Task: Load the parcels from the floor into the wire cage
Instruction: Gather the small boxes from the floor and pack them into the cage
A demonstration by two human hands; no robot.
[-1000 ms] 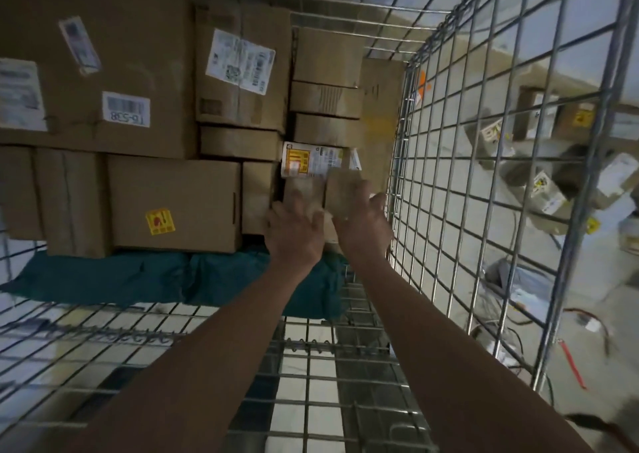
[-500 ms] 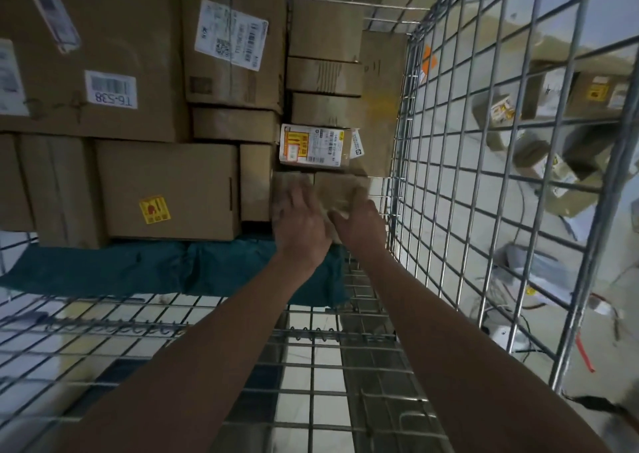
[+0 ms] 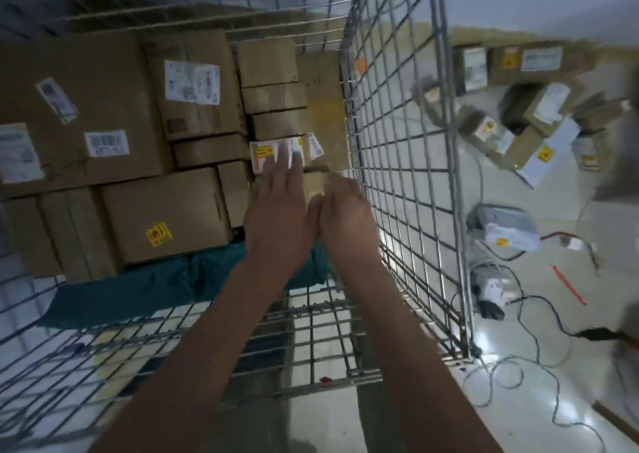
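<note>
Left fingers [image 3: 288, 157] are stretched out straight, flat over the white-and-yellow label of a small labelled box [image 3: 262, 157] in the stack, so the left hand [image 3: 280, 207] is basically open and pressing, not gripping anything. The right hand [image 3: 345, 210] sits right beside it, thumbs nearly touching, with its fingers bent over the corner of a small brown parcel [image 3: 316, 183] tucked just under that labelled box. Bit blurry, so I can't tell how firmly it's got hold of it.

That parcel is inside the wire cage [image 3: 397, 162], in the bottom right corner of the stacked cardboard boxes [image 3: 166, 214], near the mesh side wall. The stack sits on a teal sheet [image 3: 138, 286] over the cage floor. Outside the mesh, more parcels on the floor [image 3: 532, 131] lie scattered, along with a grey plastic mailer [image 3: 505, 227] and loose cables [image 3: 518, 314].
</note>
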